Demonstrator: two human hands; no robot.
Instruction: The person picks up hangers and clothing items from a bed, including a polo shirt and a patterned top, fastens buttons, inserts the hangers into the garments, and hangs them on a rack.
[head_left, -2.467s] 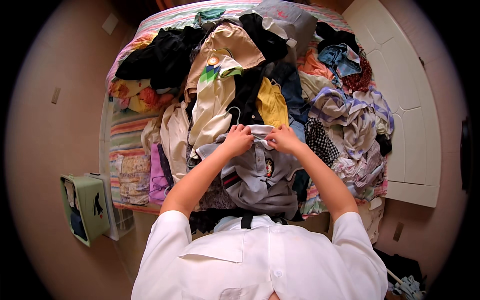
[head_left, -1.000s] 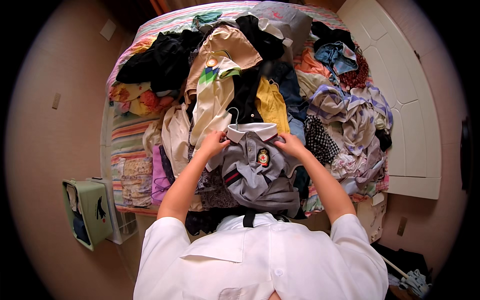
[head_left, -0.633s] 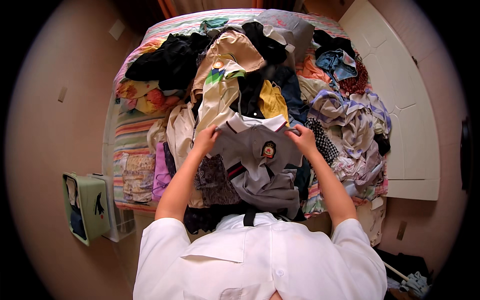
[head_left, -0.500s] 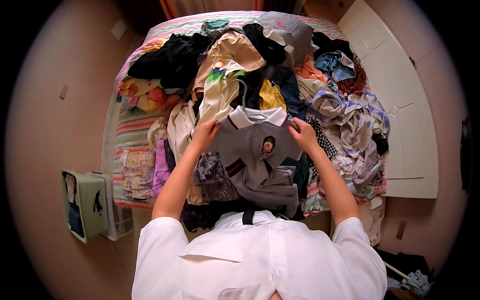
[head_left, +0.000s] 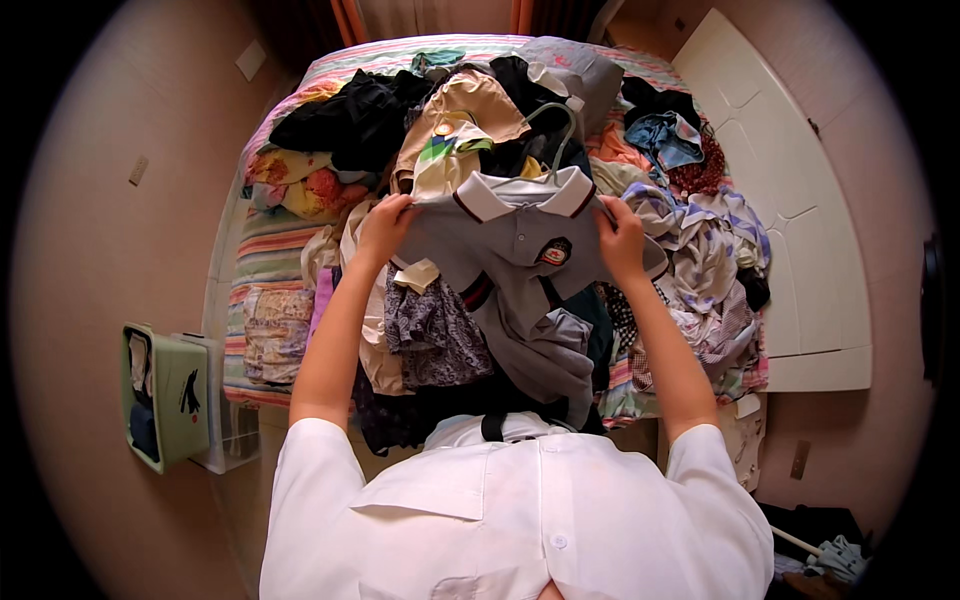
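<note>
A grey polo shirt (head_left: 520,270) with a white, dark-trimmed collar and a dark chest badge hangs spread between my hands. My left hand (head_left: 384,228) pinches its shoulder on the left side, and my right hand (head_left: 621,240) grips the opposite shoulder. A pale hanger (head_left: 572,125) sits inside the shirt, its hook rising above the collar. The shirt's lower part drapes in folds toward me over the clothes. Near my left hand lie a dark patterned garment (head_left: 432,330) and a cream garment with green and blue patches (head_left: 450,160).
Heaped clothes cover the striped bed (head_left: 262,255), with a black pile (head_left: 345,120) far left and a blue-and-white garment (head_left: 700,240) on the right. A grey pillow (head_left: 575,65) lies at the back. A green bin (head_left: 185,400) stands left; a white headboard panel (head_left: 790,230) borders the right.
Both hands have lifted the shirt slightly away from me and spread it wider. The hanger hook has swung to the right, and more of the patterned garment shows.
</note>
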